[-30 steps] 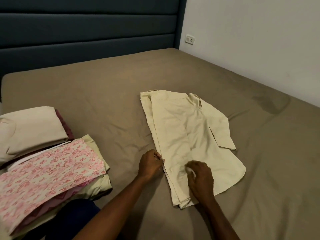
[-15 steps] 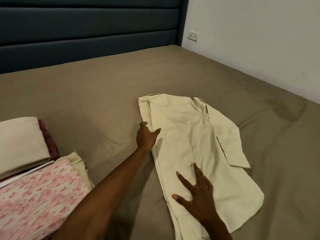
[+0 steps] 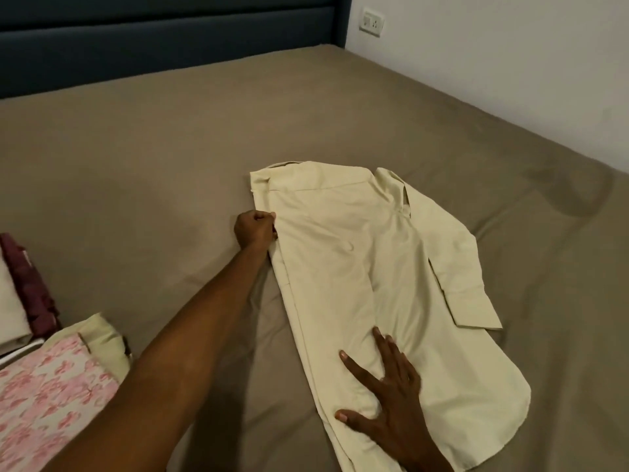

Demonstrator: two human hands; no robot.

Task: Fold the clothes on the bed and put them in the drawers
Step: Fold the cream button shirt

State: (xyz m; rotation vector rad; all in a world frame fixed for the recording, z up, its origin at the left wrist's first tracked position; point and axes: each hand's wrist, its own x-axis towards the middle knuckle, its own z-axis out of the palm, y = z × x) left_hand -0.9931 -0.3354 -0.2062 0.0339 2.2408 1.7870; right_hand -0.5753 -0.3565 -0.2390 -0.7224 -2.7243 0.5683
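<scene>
- Now my left hand sits just left of centre in the frame, fingers curled in and pinching the left edge of the cream shirt a little below its shoulder.
- From that hand my left forearm runs straight and long, down to the lower left of the frame, crossing over the bedsheet.
- Lower down, right of centre, my right hand lies flat on the shirt, fingers straight and spread apart, thumb stretched out to the left, palm pressing the cloth near the bottom edge of the frame.
- My right wrist leaves the frame at the bottom edge.
- Between both hands the shirt lies face down on the bed, collar end toward the top of the frame, hem toward the lower right.
- On the shirt's right side a sleeve is folded back along the body, its cuff pointing to the lower right.
- Along the left edge of the frame sits a pile of folded clothes: a pink flowered piece on top of a pale green one, and above them a maroon piece beside a beige one, only partly in view.
- Across the top left runs the dark blue headboard.
- At upper right is a white wall with a socket.
</scene>
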